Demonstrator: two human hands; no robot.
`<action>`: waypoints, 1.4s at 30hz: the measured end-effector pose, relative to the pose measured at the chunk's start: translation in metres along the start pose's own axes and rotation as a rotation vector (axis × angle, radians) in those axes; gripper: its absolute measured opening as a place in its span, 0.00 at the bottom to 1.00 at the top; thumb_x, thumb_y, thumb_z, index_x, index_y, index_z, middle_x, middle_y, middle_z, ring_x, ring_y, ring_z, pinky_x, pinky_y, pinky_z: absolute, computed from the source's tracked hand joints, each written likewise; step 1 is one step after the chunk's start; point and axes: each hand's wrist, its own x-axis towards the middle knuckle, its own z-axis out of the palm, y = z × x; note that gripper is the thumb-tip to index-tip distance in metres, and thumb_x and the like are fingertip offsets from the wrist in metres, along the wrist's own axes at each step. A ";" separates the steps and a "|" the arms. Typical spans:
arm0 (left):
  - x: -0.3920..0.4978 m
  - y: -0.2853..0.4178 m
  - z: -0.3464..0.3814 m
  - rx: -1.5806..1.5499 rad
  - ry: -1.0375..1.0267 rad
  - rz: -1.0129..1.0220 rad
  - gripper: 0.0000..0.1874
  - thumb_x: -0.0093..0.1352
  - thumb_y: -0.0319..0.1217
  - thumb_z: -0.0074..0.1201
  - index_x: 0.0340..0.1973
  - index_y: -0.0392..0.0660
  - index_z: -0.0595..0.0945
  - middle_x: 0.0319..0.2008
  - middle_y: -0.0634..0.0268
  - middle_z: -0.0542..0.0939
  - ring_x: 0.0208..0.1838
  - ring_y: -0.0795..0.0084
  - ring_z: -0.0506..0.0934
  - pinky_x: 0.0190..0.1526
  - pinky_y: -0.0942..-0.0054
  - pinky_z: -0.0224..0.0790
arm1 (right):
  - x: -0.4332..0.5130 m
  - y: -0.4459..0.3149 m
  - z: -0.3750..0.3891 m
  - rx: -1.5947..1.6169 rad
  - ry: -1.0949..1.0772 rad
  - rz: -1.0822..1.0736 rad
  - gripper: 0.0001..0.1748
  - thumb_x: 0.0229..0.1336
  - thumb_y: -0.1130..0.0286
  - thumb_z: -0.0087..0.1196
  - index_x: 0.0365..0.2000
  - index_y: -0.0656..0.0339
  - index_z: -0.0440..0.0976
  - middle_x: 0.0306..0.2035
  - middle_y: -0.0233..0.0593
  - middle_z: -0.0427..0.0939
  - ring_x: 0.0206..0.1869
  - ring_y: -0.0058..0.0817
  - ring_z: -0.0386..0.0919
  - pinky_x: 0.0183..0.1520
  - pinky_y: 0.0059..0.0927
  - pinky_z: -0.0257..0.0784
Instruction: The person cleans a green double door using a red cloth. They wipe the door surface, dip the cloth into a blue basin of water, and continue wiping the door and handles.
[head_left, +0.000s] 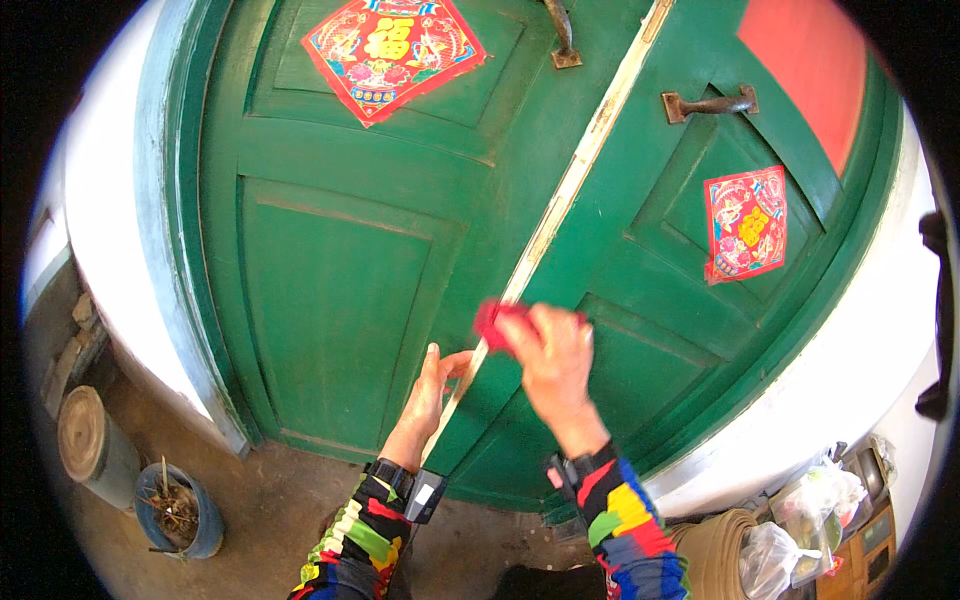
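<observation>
A red cloth (491, 324) is bunched in my right hand (555, 367), against the pale bare wooden edge strip (555, 214) between two green wooden door leaves. My left hand (427, 401) is lower and to the left, its thumb raised and its fingers reaching behind the same strip; it holds no loose thing that I can see. The left door leaf (330, 300) carries a red diamond-shaped paper decoration (390, 56) and a rusty metal handle (562, 34). On the right door leaf (592, 247) are another handle (712, 105) and a similar paper decoration (746, 225).
At the lower left, a blue bucket (210, 529) with dry debris stands beside a grey cylindrical container (112, 465) on the brown floor (277, 517). At the lower right are a rolled brown mat (712, 559), plastic bags (772, 559) and a wooden cabinet (874, 555). White wall flanks the doorway.
</observation>
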 end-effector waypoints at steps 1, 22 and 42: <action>0.000 0.001 0.001 -0.019 -0.008 -0.009 0.44 0.74 0.63 0.15 0.62 0.43 0.74 0.59 0.63 0.77 0.63 0.66 0.69 0.62 0.60 0.50 | 0.022 0.010 -0.008 -0.070 0.066 0.014 0.19 0.50 0.73 0.59 0.45 0.46 0.80 0.43 0.38 0.73 0.46 0.41 0.72 0.42 0.44 0.65; 0.001 0.001 0.003 -0.178 -0.003 -0.084 0.42 0.75 0.63 0.19 0.59 0.42 0.77 0.56 0.61 0.78 0.62 0.68 0.70 0.65 0.60 0.49 | -0.103 -0.050 0.035 0.020 -0.379 -0.137 0.14 0.54 0.63 0.53 0.43 0.41 0.77 0.38 0.27 0.71 0.43 0.28 0.71 0.39 0.33 0.65; 0.003 0.004 0.002 -0.116 -0.042 -0.061 0.40 0.76 0.60 0.17 0.61 0.43 0.76 0.60 0.62 0.76 0.65 0.68 0.67 0.67 0.61 0.49 | -0.151 -0.055 0.077 0.050 -0.294 -0.116 0.13 0.53 0.58 0.55 0.42 0.38 0.76 0.49 0.25 0.73 0.52 0.28 0.69 0.46 0.44 0.62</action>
